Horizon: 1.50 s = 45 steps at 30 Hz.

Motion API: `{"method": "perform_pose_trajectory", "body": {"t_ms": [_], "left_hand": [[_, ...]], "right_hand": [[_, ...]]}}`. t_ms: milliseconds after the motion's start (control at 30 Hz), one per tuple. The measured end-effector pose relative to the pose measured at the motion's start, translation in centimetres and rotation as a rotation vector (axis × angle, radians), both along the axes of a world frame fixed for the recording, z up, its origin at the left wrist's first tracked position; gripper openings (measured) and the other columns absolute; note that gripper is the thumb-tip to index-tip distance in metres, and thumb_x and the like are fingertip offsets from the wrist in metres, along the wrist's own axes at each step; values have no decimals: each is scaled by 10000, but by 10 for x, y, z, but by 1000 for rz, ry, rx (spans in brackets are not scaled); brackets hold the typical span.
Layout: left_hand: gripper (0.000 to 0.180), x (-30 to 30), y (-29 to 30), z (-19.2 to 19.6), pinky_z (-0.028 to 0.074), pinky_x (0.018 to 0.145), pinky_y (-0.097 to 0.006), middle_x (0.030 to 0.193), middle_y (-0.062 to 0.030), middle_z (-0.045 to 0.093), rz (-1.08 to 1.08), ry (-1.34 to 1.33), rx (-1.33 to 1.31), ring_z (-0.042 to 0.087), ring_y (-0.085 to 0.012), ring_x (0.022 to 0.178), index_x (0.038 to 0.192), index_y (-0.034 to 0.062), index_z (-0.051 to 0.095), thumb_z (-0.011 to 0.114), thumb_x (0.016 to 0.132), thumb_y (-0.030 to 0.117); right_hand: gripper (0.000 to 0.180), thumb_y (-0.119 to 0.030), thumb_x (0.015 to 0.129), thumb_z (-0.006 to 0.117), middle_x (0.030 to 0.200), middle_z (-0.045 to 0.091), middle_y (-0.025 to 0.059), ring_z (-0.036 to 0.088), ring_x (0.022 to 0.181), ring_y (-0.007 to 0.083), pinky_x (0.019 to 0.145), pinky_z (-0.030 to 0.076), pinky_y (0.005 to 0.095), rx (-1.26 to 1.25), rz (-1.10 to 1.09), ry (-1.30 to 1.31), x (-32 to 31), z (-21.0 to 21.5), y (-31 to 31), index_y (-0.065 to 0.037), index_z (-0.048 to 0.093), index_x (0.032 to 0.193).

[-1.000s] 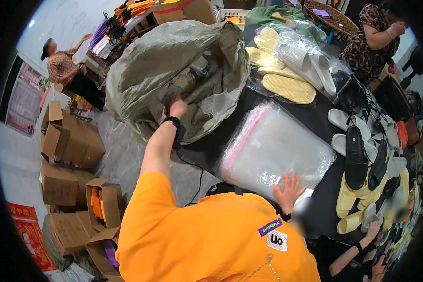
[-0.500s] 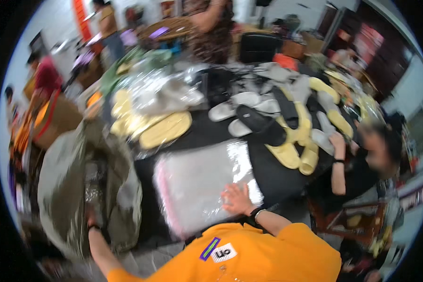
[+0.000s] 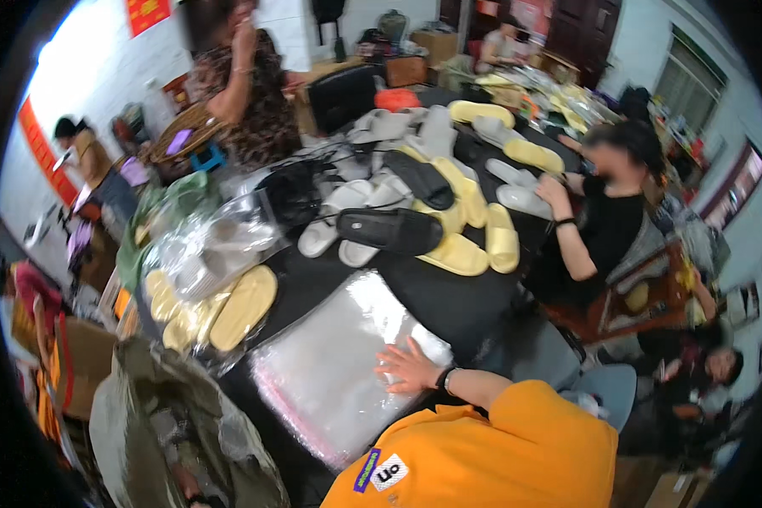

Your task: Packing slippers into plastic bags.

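In the head view, the clear bags (image 3: 330, 364) lie in a flat stack on the black table (image 3: 474, 296), directly before the person. The stack's far corner points toward the nearest black sandal (image 3: 389, 231), with a strip of tabletop between. To its right, a wider stretch of black surface runs toward a co-worker in black (image 3: 605, 229). On the left the room is tighter: the bagged yellow slippers (image 3: 245, 309) lie just beside the stack's corner, and the sack (image 3: 127, 423) bulges up near its pink edge. The stack's near side reaches the orange shirt (image 3: 483, 449).

The bags look thin, glossy and see-through, squared into a neat pile, with bright glare on the far part and a pink band along the left side. The right hand (image 3: 411, 368) rests on top, palm down, fingers spread, gripping nothing. The left hand (image 3: 189, 484) is down in the sack's mouth, partly hidden; I cannot tell whether it grasps anything.
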<state>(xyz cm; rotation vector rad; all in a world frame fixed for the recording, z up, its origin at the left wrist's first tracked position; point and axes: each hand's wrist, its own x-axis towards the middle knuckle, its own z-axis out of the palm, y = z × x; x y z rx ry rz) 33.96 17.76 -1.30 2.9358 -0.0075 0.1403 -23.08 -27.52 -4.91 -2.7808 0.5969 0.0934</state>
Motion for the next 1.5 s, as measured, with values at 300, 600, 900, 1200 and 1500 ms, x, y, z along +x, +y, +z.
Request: {"method": "perform_pose_trajectory", "body": {"t_ms": [300,600,900,1200,1500], "left_hand": [[262,-95,-164,89,358,632,-312,826,-35,495,-364,-220,-295,461,-167,723,1074,82,620,486,918,245],[249,-175,-323,140,327,565,-268,735,8,461,-784,-34,-577,421,-117,636,1061,77,632,505,915,234],[236,-177,-339,243,296,498,-224,643,51,427,-775,145,-917,381,-68,550,1048,72,645,524,912,223],[275,-203,-352,249,365,484,-262,554,-2,442,-588,482,-1613,446,-109,496,1001,53,590,495,935,302],[295,-245,-335,180,402,531,-294,617,-17,498,-374,913,-1768,495,-138,558,1035,84,561,461,944,346]], "right_hand": [[614,-533,820,504,1495,182,42,15,1401,230,1035,-65,633,158,-30,-101,-2,-3,2,-228,408,1344],[613,-504,798,533,1486,219,53,44,1398,241,1027,-71,651,338,-36,-60,-6,14,-13,-211,438,1328],[498,-498,823,558,1196,548,91,494,1120,278,977,336,413,543,-107,-411,11,-31,-46,-109,579,1133],[614,-471,942,350,1374,403,141,358,1281,249,1069,241,355,1281,-440,-456,14,18,-69,-13,373,1351],[681,-441,887,500,1282,476,101,490,1123,227,899,388,387,1560,-498,-665,21,87,-79,-173,194,1432]]}}
